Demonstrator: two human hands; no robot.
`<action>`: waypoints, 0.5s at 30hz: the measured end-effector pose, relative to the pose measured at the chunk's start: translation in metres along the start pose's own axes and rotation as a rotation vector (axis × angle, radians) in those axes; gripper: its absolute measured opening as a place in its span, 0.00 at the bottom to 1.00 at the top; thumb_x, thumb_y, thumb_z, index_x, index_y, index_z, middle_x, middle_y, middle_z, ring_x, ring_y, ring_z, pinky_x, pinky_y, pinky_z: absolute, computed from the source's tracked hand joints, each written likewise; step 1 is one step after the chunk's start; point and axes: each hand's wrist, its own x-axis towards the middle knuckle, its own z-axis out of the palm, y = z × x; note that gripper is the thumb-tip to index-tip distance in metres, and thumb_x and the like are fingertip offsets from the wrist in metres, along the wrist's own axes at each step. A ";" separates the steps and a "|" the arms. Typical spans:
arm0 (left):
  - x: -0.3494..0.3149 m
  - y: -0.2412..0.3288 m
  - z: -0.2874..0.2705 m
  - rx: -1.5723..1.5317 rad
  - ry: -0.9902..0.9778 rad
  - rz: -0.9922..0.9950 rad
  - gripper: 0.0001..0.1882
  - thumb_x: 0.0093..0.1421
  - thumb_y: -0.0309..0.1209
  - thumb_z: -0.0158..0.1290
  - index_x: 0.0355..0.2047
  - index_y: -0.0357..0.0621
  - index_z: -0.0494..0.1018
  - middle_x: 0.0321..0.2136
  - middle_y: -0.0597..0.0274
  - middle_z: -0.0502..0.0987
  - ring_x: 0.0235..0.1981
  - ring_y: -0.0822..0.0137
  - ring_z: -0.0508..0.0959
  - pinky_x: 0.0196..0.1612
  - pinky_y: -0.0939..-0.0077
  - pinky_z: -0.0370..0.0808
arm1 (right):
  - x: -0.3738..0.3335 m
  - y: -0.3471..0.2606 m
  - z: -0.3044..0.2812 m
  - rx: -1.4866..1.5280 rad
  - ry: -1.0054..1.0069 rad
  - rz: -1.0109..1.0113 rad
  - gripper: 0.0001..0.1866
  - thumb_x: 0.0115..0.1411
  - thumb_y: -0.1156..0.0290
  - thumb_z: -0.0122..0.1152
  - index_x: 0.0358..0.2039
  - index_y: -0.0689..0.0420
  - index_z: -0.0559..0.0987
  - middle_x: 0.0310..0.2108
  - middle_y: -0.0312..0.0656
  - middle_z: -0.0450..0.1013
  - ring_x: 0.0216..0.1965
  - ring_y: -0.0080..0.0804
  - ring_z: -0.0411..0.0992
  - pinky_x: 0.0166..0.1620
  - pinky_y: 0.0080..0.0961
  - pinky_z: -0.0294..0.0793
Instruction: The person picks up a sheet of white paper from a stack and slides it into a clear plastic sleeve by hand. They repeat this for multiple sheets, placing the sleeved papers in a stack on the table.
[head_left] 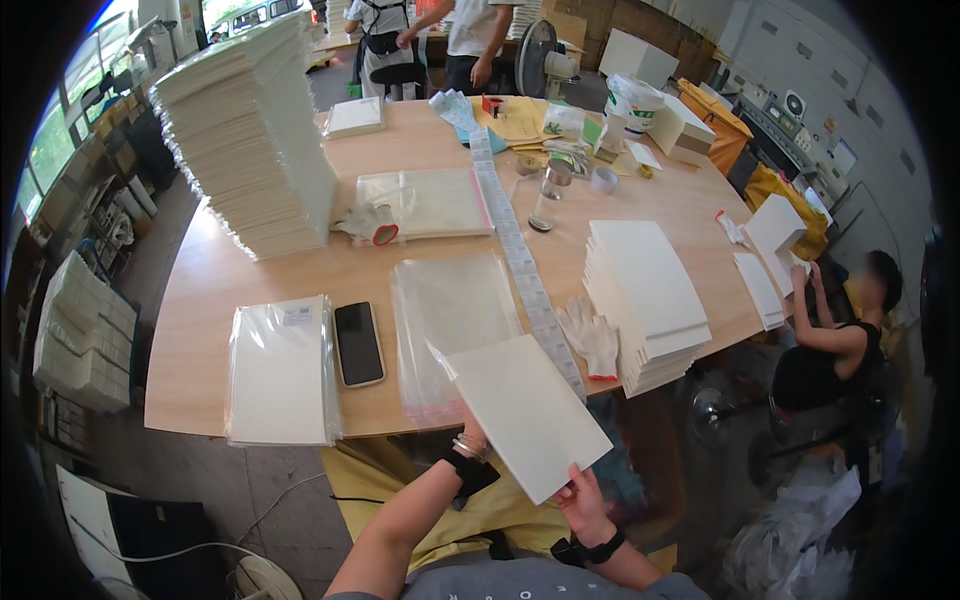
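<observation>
A flat white board (pixel 530 415) is held tilted over the table's front edge. At its lower right corner my right hand (pixel 583 503) is closed, thumb on top. My left hand (pixel 472 428) is at the board's left edge, its fingers mostly hidden underneath. Beneath the board's far corner lies a pile of clear plastic bags (pixel 450 305) with a pink strip along the near edge. Left of the bags rest a dark phone (pixel 359 344) and a stack of bagged white boards (pixel 278 375). To the right stands a stack of bare white boards (pixel 645 290), beside a white work glove (pixel 591 338).
A tall board stack (pixel 245 140) stands at the back left. A label strip (pixel 515 245) runs across the table (pixel 190 330) past a glass jar (pixel 549 198). Another glove (pixel 367 222) lies on more bags (pixel 440 203). A seated person (pixel 835 340) handles boards at the right; others stand behind.
</observation>
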 end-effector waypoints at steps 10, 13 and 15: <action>-0.097 -0.035 0.022 0.432 0.359 -0.196 0.11 0.58 0.30 0.45 0.40 0.41 0.67 0.36 0.59 0.72 0.35 0.68 0.73 0.37 0.76 0.73 | 0.062 0.048 0.031 0.067 -0.098 0.008 0.10 0.60 0.69 0.44 0.42 0.56 0.66 0.34 0.40 0.68 0.35 0.31 0.70 0.39 0.29 0.72; -0.088 -0.021 0.026 0.453 0.376 -0.279 0.11 0.58 0.31 0.47 0.40 0.40 0.67 0.35 0.61 0.73 0.35 0.70 0.74 0.35 0.78 0.73 | 0.095 0.033 0.047 0.036 -0.202 -0.014 0.10 0.58 0.73 0.44 0.40 0.61 0.66 0.36 0.43 0.69 0.38 0.32 0.70 0.43 0.28 0.70; -0.087 -0.014 0.029 0.400 0.396 -0.311 0.11 0.57 0.31 0.47 0.40 0.40 0.67 0.35 0.61 0.73 0.35 0.71 0.74 0.35 0.79 0.73 | 0.100 0.026 0.044 -0.053 -0.244 0.010 0.12 0.57 0.75 0.44 0.42 0.63 0.67 0.38 0.45 0.69 0.40 0.34 0.70 0.44 0.26 0.70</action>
